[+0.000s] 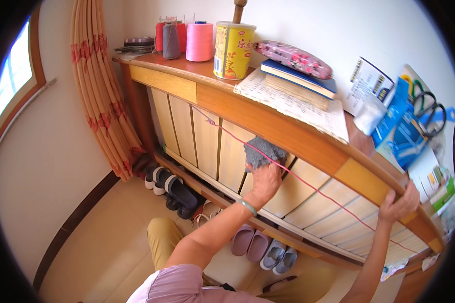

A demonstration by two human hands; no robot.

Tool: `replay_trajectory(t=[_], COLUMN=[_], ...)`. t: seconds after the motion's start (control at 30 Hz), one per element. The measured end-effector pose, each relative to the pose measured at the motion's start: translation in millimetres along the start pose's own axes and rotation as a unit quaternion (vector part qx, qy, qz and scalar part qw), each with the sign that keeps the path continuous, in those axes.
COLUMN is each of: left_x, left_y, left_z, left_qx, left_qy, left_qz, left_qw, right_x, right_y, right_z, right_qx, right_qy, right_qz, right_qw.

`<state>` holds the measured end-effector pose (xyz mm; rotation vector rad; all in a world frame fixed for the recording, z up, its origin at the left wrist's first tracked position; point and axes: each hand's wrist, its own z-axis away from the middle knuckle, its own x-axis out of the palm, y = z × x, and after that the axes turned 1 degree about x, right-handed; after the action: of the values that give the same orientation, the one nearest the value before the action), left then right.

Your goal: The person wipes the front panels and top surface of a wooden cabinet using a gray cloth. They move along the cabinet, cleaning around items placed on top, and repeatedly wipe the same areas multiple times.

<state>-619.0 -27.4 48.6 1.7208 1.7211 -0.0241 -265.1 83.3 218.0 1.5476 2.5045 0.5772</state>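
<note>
My left hand (265,181), with a pale green bangle at the wrist, presses a grey fluffy cloth (263,151) against the upper part of the pale wooden slats (204,144). A thin red cord (311,185) runs slantwise in front of the slats and passes before the cloth. Over on the right, my right hand (398,202) grips the front edge of the brown wooden top (273,113), its thumb on the front face. Part of my left hand's fingers is hidden by the cloth.
On the wooden top are thread cones (200,41), a yellow can (233,51), a floral pouch (294,58), a blue book (299,77), printed paper (288,100) and scissors (432,113). Below stand dark slides (180,191), mauve slippers (250,242) and grey shoes (278,257). An orange curtain (98,87) hangs left.
</note>
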Motion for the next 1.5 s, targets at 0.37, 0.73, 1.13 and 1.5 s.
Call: replay_trajectory(t=[0.37,0.73,1.13,1.5], left_x=[25.8,-14.0,-140.8,-205.2], left_y=[-14.4,-49.3,-193.6,-190.9], left_z=[4.3,-24.1,8.0,14.0], left_qx=[0.063,0.041,-0.435,-0.304], left_qy=[0.109,0.105,0.093,0.042], left_qz=[0.13,0.205,0.853,0.942], left_qw=[0.983,0.972,0.273,0.133], right_x=[-10.4,-3.9,-39.5,-101.2], right_y=[10.5,6.9,-16.4,-119.7], right_z=[16.1,11.5,-12.6,-118.4], right_qx=[0.029,0.019,0.054,-0.124], right_qy=[-0.057,-0.052,-0.189,-0.251], right_qz=[-0.016,0.004,0.023,-0.118], right_qw=[0.998,0.998,0.98,0.953])
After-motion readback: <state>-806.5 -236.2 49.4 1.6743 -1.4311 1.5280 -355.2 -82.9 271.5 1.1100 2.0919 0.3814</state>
